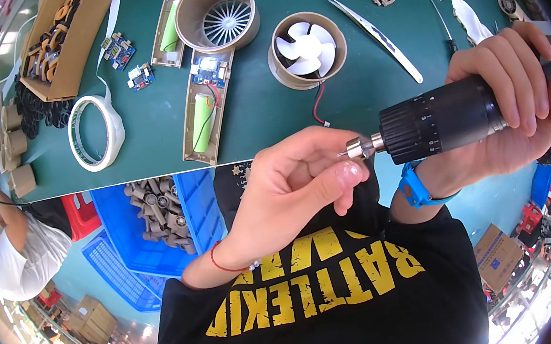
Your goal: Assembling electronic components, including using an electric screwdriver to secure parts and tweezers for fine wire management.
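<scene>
My right hand (507, 88) is wrapped round a black electric screwdriver (443, 119), held level over the table's front edge with its bit pointing left. At the silver bit holder (358, 148), a thin pointed tip sticks out that looks like a small screw. Close against that tip is my left hand (310, 175), its fingers curled inward and the thumb bent just below the bit. Whatever lies inside those fingers is hidden. Beyond them, a round tan housing with a white fan (308, 49) sits on the green table, its red and black wire trailing toward me.
A tan cylinder with a grille (217, 15) stands beside tan handle shells with green batteries (202, 122). White tape (96, 132), circuit boards (119, 52), tweezers (376, 38) and a thin screwdriver (440, 17) lie around. A blue crate (122, 223) of parts is below left; a person (23, 252) sits left.
</scene>
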A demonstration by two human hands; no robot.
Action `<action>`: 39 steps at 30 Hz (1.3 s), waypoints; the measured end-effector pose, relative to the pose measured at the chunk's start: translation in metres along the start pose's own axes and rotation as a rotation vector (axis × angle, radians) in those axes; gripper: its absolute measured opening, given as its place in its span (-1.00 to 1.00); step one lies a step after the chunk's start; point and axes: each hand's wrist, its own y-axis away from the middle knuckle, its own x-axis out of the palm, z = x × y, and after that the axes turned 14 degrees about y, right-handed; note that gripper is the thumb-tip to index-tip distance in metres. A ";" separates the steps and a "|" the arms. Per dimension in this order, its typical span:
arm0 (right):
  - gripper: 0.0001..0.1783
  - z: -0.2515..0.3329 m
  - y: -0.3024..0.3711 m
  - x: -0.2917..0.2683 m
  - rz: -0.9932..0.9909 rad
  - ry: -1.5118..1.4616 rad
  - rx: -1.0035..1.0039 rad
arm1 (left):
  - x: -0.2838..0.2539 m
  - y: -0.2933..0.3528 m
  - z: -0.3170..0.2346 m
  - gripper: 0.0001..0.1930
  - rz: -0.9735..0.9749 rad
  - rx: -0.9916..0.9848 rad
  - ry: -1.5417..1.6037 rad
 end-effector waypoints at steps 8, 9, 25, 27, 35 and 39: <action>-0.81 -0.020 -0.003 0.016 0.015 -0.008 -0.131 | -0.005 -0.006 0.014 -0.65 0.056 0.094 0.080; -0.81 -0.020 -0.003 0.016 0.015 -0.010 -0.133 | -0.005 -0.006 0.014 -0.67 0.064 0.083 0.109; -0.80 -0.021 -0.003 0.016 -0.008 -0.082 -0.143 | -0.002 -0.005 0.010 -0.75 0.100 0.015 0.247; -0.80 -0.021 -0.003 0.016 -0.009 -0.079 -0.143 | -0.004 -0.004 0.012 -0.75 0.104 0.017 0.197; -0.84 -0.023 -0.004 0.016 -0.024 -0.096 -0.162 | 0.001 -0.003 0.014 -0.80 0.097 -0.049 0.445; -0.85 -0.024 -0.003 0.016 -0.025 -0.084 -0.183 | 0.002 -0.006 0.016 -0.83 0.155 -0.128 0.649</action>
